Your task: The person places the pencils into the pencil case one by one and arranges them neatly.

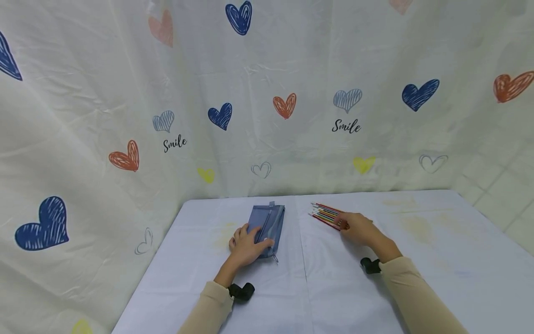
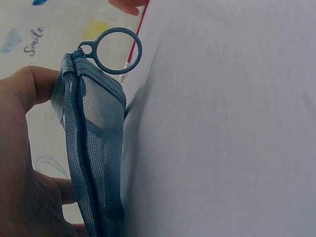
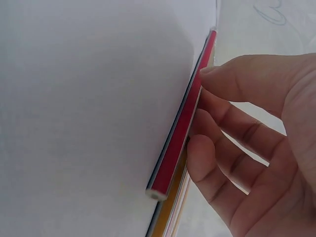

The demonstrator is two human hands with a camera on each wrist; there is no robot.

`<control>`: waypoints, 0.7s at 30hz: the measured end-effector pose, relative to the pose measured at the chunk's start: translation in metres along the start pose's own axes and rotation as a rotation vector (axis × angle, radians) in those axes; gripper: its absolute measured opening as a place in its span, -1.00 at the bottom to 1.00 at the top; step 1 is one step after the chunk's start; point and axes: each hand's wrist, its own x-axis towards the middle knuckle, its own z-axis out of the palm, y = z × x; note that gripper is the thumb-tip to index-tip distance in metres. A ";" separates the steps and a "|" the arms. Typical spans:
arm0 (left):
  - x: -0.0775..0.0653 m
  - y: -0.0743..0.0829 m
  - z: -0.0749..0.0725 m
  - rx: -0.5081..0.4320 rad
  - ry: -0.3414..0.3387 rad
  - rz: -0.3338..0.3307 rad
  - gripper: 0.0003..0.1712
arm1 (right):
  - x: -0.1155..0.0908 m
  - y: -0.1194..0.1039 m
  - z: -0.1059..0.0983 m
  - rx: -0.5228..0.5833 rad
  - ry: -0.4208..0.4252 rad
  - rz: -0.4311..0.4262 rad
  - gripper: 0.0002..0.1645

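My left hand [image 1: 247, 247] on a blue pouch [image 1: 259, 215], my right hand [image 1: 355, 227] pinching coloured pencils [image 1: 323, 212]

From my head, I see the blue pouch lying on the white tablecloth [image 1: 308, 297], left of the coloured pencils. My left hand rests across it with the fingers spread, the thumb near the zipped side. My right hand pinches the coloured pencils, a fanned bunch whose far ends point up and to the left, apart from the pouch. Behind the table hangs a pale curtain [image 1: 292, 60] printed with hearts and the word "Smile".

At my left wrist, the pouch shows its mesh side and dark zip [image 2: 79, 133], with a ring pull [image 2: 140, 52] at the upper end. My thumb and fingers touch it well apart from each other.

At my right wrist, my thumb lies on a red pencil [image 3: 177, 143], fingertips bent in beside it; a yellow pencil [image 3: 165, 215] shows underneath. My fingers seem to hide part of the bunch, so I can't count it.
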 end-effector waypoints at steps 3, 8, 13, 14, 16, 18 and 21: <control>0.000 0.000 0.000 0.000 0.005 0.006 -0.06 | 0.000 0.000 0.002 0.004 0.005 -0.035 -0.68; -0.001 0.001 0.000 -0.008 0.002 0.008 -0.05 | -0.001 -0.003 0.004 0.022 -0.004 -0.058 -0.68; -0.001 0.001 0.000 -0.005 0.000 0.001 -0.05 | -0.003 -0.006 0.003 0.022 -0.025 -0.056 -0.67; -0.001 0.001 0.000 -0.004 -0.001 -0.001 -0.05 | -0.003 -0.007 0.003 0.021 -0.029 -0.052 -0.67; -0.001 0.001 0.000 -0.003 -0.001 -0.002 -0.05 | -0.003 -0.007 0.003 0.016 -0.038 -0.044 -0.66; -0.001 0.001 0.000 -0.003 -0.001 -0.002 -0.04 | -0.003 -0.008 0.003 0.010 -0.047 -0.041 -0.65; -0.001 0.001 0.000 -0.002 -0.002 -0.003 -0.05 | -0.003 -0.009 0.003 0.014 -0.053 -0.030 -0.64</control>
